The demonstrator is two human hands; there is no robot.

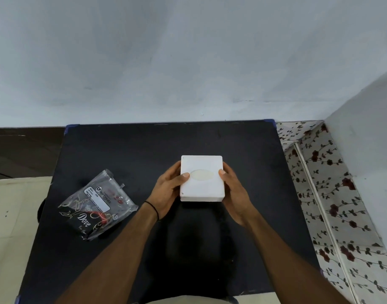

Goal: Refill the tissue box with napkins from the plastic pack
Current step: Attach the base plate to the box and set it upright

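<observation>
A white square tissue box (201,189) with an oval opening on top is held over the middle of the black table (144,150). My left hand (168,190) grips its left side, thumb on the top face. My right hand (236,191) grips its right side, thumb by the oval. The plastic pack (98,202), clear and black with "Dove" lettering, lies flat on the table to the left, apart from both hands. I cannot tell whether napkins are inside the box.
A pale blue wall (188,62) stands right behind the table's far edge. A surface with a floral cover (333,205) borders the table on the right. Pale floor tiles (10,216) lie to the left.
</observation>
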